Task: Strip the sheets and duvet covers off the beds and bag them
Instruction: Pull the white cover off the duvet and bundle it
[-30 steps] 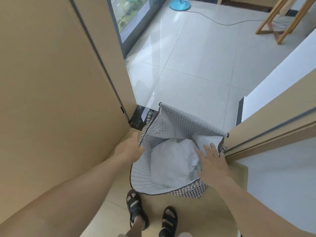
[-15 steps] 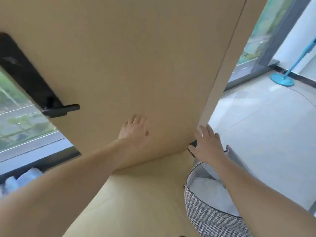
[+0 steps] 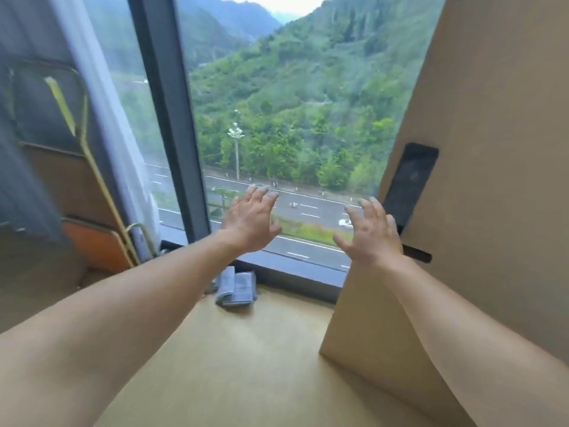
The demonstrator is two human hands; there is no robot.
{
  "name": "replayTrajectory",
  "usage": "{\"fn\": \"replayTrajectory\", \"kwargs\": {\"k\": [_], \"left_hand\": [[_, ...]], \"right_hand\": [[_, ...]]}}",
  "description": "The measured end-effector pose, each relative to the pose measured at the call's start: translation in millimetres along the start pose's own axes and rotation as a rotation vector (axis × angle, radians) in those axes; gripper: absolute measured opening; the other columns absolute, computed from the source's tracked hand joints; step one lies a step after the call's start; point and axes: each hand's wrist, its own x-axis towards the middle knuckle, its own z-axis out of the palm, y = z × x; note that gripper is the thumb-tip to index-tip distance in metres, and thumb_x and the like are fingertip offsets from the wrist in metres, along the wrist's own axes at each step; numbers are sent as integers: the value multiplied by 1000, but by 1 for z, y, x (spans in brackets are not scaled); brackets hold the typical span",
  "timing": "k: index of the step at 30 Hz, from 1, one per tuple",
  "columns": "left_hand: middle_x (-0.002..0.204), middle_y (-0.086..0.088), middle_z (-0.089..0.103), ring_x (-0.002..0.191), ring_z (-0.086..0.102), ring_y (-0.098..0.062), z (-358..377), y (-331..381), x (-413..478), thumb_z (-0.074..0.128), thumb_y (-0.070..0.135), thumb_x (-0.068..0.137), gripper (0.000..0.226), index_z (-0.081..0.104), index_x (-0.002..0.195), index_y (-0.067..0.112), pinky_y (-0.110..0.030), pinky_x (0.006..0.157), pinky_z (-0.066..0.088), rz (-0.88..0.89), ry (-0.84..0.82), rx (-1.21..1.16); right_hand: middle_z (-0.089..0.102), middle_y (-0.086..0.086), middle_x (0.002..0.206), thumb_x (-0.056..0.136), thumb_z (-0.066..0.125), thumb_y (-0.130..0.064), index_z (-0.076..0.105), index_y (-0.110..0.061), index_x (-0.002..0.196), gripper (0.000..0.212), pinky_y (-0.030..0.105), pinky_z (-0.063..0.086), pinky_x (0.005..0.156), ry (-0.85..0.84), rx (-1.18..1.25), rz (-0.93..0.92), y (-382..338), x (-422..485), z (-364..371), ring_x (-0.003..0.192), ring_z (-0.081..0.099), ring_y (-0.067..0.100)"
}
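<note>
Door [image 3: 492, 149]: cut off by the top and right edges.
Door handle [image 3: 417, 254]: mostly hidden behind the right hand [image 3: 372, 235].
Folded cloth [image 3: 235, 288]: blurred, kind unclear.
Chair [image 3: 92, 241], left: blurred, shape hard to make out.

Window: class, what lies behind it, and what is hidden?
Behind the window: wooded hills, a road, a white car, a lamp post. The left hand, right hand and door cover stretches of road.

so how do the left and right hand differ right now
The left hand shows against the window glass; the right hand is by the black lock plate on the door. The left hand's fingers lie closer together; the right hand's spread wider. Both are raised, open and hold nothing.
</note>
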Motion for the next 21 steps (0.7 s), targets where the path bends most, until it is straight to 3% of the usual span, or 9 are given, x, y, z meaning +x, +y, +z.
{"fn": "replayTrajectory", "kwargs": {"k": [10,21], "left_hand": [[163,-3,22,151,14,-23,-65,-260,-29,43,43,98,64,26,155,22,-47,118,20,-514,98,130],[160,-4,29,149,19,-23,-119,-457,-73,48,41,96,61,34,151,19,-45,114,29,-999,196,233]], "right_hand": [[11,2,166,93,46,-64,22,-30,157,76,53,13,121,35,142,-537,-295,172,11,154,0,23],[22,4,162,92,44,-64,28,-27,153,73,54,18,120,14,312,-1028,-576,259,18,153,4,26]]}}
